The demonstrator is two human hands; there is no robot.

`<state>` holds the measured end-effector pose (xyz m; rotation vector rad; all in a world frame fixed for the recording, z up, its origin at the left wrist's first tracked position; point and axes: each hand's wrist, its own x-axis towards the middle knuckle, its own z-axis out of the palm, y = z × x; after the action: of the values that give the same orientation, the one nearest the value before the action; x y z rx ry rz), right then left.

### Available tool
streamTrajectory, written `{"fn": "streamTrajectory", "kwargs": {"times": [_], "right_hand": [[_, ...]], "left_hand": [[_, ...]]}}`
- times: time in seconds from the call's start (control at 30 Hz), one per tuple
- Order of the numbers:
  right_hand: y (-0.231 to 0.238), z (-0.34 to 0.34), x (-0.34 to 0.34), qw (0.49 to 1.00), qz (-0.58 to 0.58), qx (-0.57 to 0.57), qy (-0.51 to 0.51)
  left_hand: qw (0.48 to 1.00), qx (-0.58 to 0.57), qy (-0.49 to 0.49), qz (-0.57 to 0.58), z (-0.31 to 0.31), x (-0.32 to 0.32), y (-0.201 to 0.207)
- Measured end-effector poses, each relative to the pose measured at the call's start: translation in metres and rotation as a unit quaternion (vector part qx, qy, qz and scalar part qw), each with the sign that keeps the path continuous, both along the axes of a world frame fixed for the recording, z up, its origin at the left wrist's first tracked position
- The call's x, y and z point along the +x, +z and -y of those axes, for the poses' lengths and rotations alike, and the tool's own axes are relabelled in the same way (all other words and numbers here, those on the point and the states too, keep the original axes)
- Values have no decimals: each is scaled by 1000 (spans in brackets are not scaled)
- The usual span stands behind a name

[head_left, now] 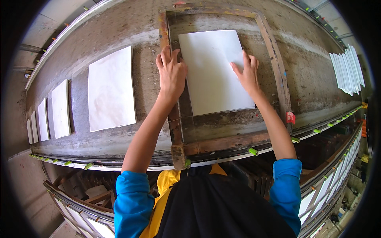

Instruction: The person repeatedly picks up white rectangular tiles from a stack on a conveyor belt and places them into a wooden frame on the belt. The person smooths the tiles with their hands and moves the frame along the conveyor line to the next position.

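A blank white rectangular sheet (216, 85) lies within a worn wooden frame (278, 71) on the long table. My left hand (171, 73) rests over the frame's left rail, close to the sheet's left edge, with fingers apart and slightly bent. At the sheet's right edge is my right hand (249, 75). Its thumb reaches over the white surface, and the other fingers stretch along the edge. Both hands look open. Whether the sheet is on top of a mesh or under one, I cannot tell. The undersides of my fingers are hidden.
Several white sheets (112, 89) lie spaced along the stained table (149, 103) to the left. A row of white sheets (348, 70) lies at the far right. Green clips (253, 151) line the near edge, and a red tag (291, 117) is at the frame's right side.
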<state>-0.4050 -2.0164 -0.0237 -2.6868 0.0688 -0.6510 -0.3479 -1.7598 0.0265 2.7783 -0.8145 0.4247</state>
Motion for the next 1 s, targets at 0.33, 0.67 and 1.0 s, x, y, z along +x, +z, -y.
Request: {"fn": "streamTrajectory", "kwargs": {"times": [0.33, 0.67, 1.0], "right_hand": [[16, -14, -7, 987, -47, -141, -65], [20, -15, 1, 984, -7, -176, -32], [8, -32, -18, 975, -14, -82, 206]], "left_hand": [[972, 233, 12, 35, 19, -16, 8], [903, 412, 56, 108, 47, -74, -2], [992, -53, 52, -106, 40, -72, -32]]}}
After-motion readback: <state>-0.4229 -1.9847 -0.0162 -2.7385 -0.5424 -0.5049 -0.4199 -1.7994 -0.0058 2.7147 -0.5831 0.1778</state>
